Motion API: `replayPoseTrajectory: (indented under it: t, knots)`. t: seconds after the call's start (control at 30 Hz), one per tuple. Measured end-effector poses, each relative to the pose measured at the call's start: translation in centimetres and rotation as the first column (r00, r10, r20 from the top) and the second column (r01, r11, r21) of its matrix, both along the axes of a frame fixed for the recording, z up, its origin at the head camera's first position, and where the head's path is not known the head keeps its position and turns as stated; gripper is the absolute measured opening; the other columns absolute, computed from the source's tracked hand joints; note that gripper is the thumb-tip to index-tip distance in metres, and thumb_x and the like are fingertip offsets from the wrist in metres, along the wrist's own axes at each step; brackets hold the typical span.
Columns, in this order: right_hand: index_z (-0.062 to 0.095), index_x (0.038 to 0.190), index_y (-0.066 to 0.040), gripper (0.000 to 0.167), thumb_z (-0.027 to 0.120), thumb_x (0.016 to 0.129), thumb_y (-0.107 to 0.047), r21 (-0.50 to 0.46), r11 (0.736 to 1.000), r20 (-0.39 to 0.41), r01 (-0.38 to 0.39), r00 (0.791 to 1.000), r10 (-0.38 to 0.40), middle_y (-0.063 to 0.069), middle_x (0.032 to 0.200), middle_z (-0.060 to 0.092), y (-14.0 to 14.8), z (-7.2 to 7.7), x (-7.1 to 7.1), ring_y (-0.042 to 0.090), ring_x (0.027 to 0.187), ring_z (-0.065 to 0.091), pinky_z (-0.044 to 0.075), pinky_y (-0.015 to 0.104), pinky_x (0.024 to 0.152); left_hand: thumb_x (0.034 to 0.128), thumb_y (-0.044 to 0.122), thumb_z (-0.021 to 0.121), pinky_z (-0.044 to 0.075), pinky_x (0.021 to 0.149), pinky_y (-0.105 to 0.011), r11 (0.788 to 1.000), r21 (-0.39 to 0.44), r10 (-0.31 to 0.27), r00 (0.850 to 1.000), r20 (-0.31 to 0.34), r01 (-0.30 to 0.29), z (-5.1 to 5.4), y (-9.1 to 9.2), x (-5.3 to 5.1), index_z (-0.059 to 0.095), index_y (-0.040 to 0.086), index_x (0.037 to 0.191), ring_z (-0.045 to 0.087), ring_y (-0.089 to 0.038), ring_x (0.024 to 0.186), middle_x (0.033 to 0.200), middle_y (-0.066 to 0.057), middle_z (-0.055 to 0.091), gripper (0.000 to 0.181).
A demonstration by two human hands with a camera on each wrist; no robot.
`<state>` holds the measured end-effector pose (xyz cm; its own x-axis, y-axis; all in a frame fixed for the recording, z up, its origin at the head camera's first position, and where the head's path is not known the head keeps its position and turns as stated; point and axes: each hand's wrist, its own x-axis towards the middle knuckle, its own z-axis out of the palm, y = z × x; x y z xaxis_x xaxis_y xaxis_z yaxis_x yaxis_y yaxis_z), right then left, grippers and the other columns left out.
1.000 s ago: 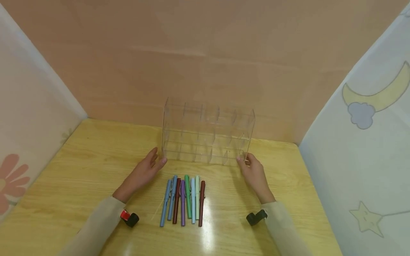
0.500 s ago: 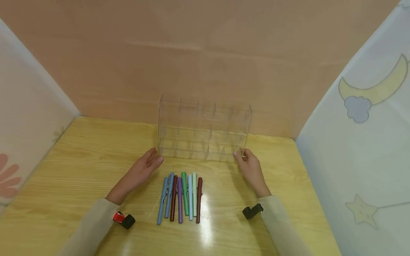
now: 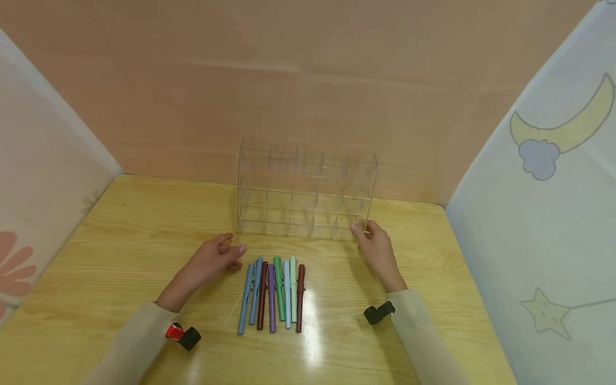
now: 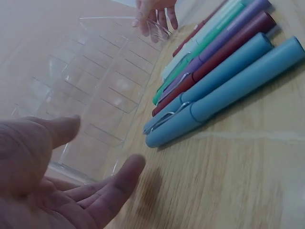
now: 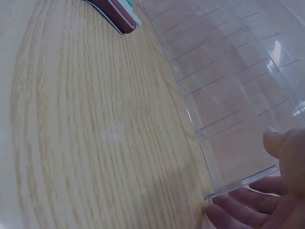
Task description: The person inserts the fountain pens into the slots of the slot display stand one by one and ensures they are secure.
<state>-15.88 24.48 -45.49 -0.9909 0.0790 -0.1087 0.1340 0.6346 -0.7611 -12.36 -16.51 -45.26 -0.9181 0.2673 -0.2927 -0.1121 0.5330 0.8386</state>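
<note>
A clear plastic display rack (image 3: 300,227) with tiers of small compartments stands upright on the table. My right hand (image 3: 378,254) holds its lower right corner, thumb at the front and fingers around the side wall, as the right wrist view also shows. My left hand (image 3: 209,262) is apart from the rack's left end, fingers spread and holding nothing. Just right of it, several capped pens lie side by side: two blue pens (image 4: 228,90), dark red pens (image 3: 300,299), a purple pen (image 3: 271,299), a green pen (image 3: 279,289), a light blue pen and a pale green pen.
The wooden table (image 3: 120,240) ends at a tan backdrop (image 3: 308,80) behind the rack. White printed panels stand at the left and at the right (image 3: 544,230). A thin pale strip lies left of the pens.
My left hand has come away from the rack's lower left corner, moving down toward the pens. The right hand keeps its place on the rack. The head view has shifted slightly.
</note>
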Motion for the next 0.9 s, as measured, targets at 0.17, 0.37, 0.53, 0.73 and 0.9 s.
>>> replayPoseTrajectory:
  t: [0.17,0.37,0.53,0.73,0.9]
  knots:
    - [0.054,0.148,0.001,0.063,0.054,0.111,-0.049,-0.011,1.0,0.001,-0.009,1.0,0.009,0.027,0.154,0.057,-0.1,0.1,-0.1,0.047,0.136,0.062,0.056,0.058,0.106,0.109,0.031,0.063,0.064,0.078,-0.038,1.0,0.018,-0.025,0.999,0.047,0.024,-0.5,0.3,0.3,0.033,-0.017,0.157,0.072,-0.016,0.074,0.091,-0.01,0.078,0.074]
    - [0.054,0.148,0.001,0.06,0.055,0.111,-0.046,-0.015,1.0,0.021,0.004,1.0,-0.004,0.026,0.156,0.055,-0.1,0.0,-0.1,0.047,0.137,0.061,0.055,0.059,0.108,0.1084,0.022,0.064,0.059,0.06,-0.032,0.998,0.027,-0.06,0.996,0.063,0.058,-0.7,1.1,0.9,0.047,-0.015,0.148,0.065,-0.015,0.062,0.079,-0.008,0.073,0.057]
    - [0.055,0.147,0.0,0.057,0.055,0.111,-0.045,-0.015,1.0,0.012,0.009,1.0,-0.009,0.026,0.156,0.056,-0.1,-0.3,-0.3,0.047,0.137,0.061,0.055,0.059,0.108,0.1049,0.024,0.07,0.053,0.057,-0.032,0.998,-0.039,-0.046,0.998,0.051,0.048,-0.5,1.7,1.2,0.054,-0.01,0.141,0.061,-0.016,0.057,0.072,-0.007,0.067,0.052]
    - [0.055,0.148,0.0,0.057,0.056,0.111,-0.044,-0.03,0.999,0.009,0.018,1.0,-0.018,0.025,0.154,0.058,-0.3,-0.4,-0.4,0.045,0.135,0.064,0.057,0.057,0.105,0.0977,0.027,0.079,0.045,0.061,-0.032,0.984,-0.164,-0.065,0.998,0.017,0.067,-0.9,2.2,1.3,0.059,-0.002,0.132,0.055,-0.016,0.064,0.075,-0.005,0.063,0.049]
    - [0.053,0.15,0.001,0.059,0.056,0.111,-0.043,-0.038,0.999,0.014,0.011,1.0,-0.01,0.026,0.152,0.059,-0.4,-0.4,-0.6,0.045,0.134,0.065,0.059,0.055,0.104,0.0957,0.024,0.081,0.044,0.063,-0.032,0.977,-0.196,-0.092,0.996,-0.019,0.087,-0.9,2.3,1.5,0.061,0.002,0.125,0.055,-0.017,0.069,0.081,-0.005,0.064,0.041]
